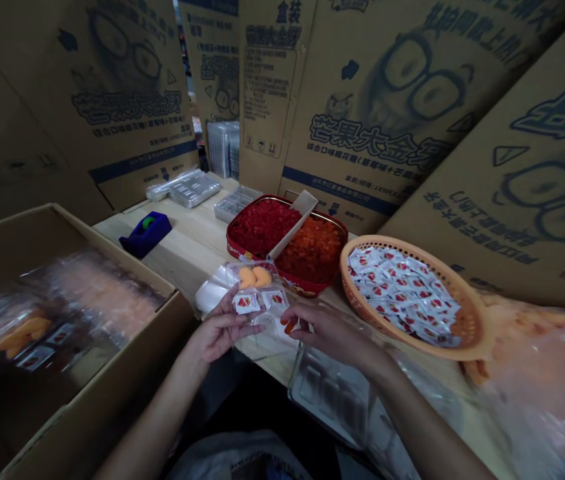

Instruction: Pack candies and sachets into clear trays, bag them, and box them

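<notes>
— Item under inspection?
— A clear plastic bag (257, 313), creased and loose, is being held up between both hands.
— Contents?
— Two orange candy pieces (253, 277) are lying side by side, touching, with two small red-and-white sachets (246, 302) sitting just below them.
— Handling?
— The left hand (222, 330) is gripping the bag's near side; the right hand (327, 330) is pinching its other edge.

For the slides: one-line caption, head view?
Left hand and right hand handle a clear plastic bag of orange pieces and sachets.
</notes>
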`<state>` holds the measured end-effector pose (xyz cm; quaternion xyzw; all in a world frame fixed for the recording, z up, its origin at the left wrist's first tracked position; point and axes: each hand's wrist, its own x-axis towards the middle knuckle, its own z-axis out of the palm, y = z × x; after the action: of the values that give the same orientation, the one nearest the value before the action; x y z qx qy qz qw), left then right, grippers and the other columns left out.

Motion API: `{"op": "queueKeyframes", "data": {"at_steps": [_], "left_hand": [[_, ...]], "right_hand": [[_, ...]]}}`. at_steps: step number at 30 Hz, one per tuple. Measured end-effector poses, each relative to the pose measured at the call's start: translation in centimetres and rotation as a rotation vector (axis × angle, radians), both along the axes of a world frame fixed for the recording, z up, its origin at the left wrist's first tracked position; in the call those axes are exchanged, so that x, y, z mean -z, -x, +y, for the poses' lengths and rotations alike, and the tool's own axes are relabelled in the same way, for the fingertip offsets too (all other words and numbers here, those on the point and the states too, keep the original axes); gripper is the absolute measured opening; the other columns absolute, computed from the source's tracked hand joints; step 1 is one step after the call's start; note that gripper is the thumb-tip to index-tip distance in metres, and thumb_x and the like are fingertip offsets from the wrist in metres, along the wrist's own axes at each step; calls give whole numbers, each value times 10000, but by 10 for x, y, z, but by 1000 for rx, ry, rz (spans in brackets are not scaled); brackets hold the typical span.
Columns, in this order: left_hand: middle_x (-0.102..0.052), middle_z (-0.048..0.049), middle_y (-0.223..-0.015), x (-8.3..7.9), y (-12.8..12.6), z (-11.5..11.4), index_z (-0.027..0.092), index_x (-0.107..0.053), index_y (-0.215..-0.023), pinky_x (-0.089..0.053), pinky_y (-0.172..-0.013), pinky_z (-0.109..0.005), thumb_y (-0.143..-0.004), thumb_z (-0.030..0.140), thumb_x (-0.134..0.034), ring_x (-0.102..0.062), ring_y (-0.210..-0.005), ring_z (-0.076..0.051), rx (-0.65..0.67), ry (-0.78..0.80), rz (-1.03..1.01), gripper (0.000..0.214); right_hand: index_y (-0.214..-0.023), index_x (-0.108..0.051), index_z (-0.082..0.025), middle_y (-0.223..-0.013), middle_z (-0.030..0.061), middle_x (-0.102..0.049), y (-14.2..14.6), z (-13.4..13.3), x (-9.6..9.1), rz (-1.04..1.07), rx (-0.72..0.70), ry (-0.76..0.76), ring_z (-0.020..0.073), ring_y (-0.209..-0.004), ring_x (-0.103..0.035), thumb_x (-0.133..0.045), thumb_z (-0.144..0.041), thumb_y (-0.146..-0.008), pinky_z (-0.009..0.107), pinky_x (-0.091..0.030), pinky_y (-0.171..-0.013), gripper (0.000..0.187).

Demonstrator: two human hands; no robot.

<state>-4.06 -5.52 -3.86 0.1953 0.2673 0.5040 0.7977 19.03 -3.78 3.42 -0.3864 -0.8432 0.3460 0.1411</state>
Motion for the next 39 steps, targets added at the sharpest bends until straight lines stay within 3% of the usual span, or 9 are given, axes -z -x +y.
{"op": "queueKeyframes", "data": {"at_steps": [5, 12, 18, 22, 24, 29, 31, 34, 39], "left_hand": [[-623, -26, -1095, 2, 1, 0, 332, -206, -1382, -385, -948, -560, -681, -55, -535, -587, -1042, -253, -10, 13, 15, 866], [-625, -33, -1096, 2, 4, 1, 346, -148, -1397, -388, -947, -555, -676, -56, -531, -614, -989, -236, -29, 19, 22, 910], [-622, -27, -1112, 2, 5, 2, 367, -142, -1401, -372, -953, -575, -686, -57, -525, -604, -1012, -247, -39, 25, 30, 916], [-613, -26, -1139, 2, 7, 1, 372, -147, -1401, -366, -961, -577, -696, -56, -521, -600, -1022, -248, -37, 19, 34, 905], [-595, -30, -1178, 2, 8, 0, 371, -147, -1401, -366, -966, -572, -701, -52, -516, -570, -1074, -264, -33, 26, 25, 897], [-563, -42, -1236, 1, 10, -1, 357, -158, -1399, -372, -967, -561, -717, -32, -503, -531, -1126, -283, -32, 35, 22, 858], [-559, -39, -1244, 0, 11, -2, 356, -164, -1396, -367, -973, -561, -724, -27, -494, -521, -1139, -278, -41, 36, 19, 841], [-554, -43, -1253, -3, 12, -2, 348, -167, -1395, -362, -978, -559, -732, -14, -489, -505, -1158, -276, -56, 36, 17, 821], [-589, -52, -1202, -10, 13, 0, 318, -218, -1384, -382, -961, -551, -715, -11, -512, -548, -1104, -273, -91, 39, 27, 801]], "right_hand": [[-1015, -576, -230, -876, -6, -620, -7, 12, 7, 46, 9, 101, 110, -720, -542, -561, -251, -826, 215, -400, -652, 191], [-832, -605, -185, -844, 9, -601, -2, 22, 14, 126, -84, 94, 120, -760, -540, -551, -307, -837, 222, -396, -673, 134], [-851, -549, -188, -755, -31, -553, 8, 18, 6, 73, 11, 120, 95, -660, -487, -587, -177, -783, 195, -366, -589, 78], [-871, -573, -194, -808, -14, -579, 9, 22, 4, 89, -50, 102, 108, -720, -525, -566, -220, -810, 204, -398, -643, 66], [-858, -586, -187, -851, 9, -582, 6, 39, 10, 58, 48, 18, 119, -780, -544, -512, -263, -851, 213, -415, -696, 106], [-1172, -478, -146, -1169, 124, -482, -7, 120, 29, -443, 695, -238, 194, -1046, -505, -496, -181, -833, 276, -403, -865, 341], [-1244, -422, -111, -1224, 192, -436, -10, 150, 35, -534, 760, -229, 269, -1113, -464, -528, -131, -790, 354, -406, -873, 467], [-1214, -463, -74, -1185, 246, -463, -10, 177, 41, -590, 766, -219, 324, -1117, -454, -488, -71, -784, 440, -408, -862, 430], [-1130, -535, -73, -1157, 251, -495, -11, 180, 47, -570, 711, -250, 288, -1130, -443, -325, 0, -815, 411, -414, -869, 385]]}}
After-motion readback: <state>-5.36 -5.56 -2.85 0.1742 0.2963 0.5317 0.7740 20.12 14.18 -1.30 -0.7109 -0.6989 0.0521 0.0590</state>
